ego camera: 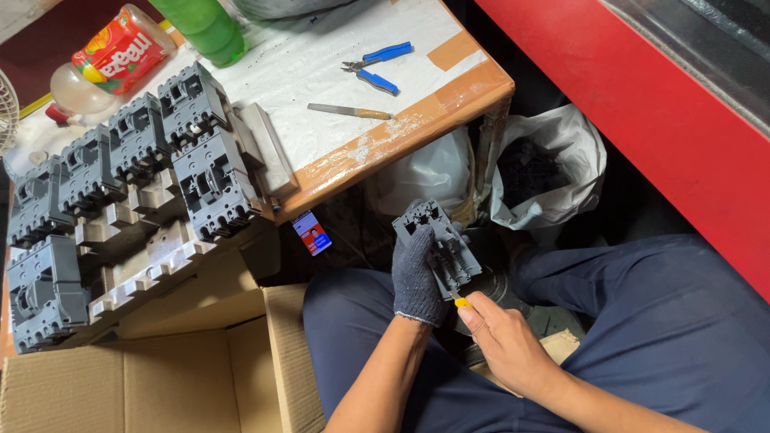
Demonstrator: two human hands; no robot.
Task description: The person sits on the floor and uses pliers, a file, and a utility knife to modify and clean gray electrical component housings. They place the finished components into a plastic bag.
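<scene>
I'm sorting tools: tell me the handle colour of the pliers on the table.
Blue. The pliers show best in the head view, lying on the table.

A single head-worn camera is looking steeply down over the person's lap, sitting close above the left hand [415,277] and right hand [504,341] near the frame's lower middle. It is facing forward and slightly left, taking in the table [449,100] edge along the top and a cardboard box [160,385] at bottom left. The dark gap beneath the table is probably floor, though it is reading poorly.
</scene>
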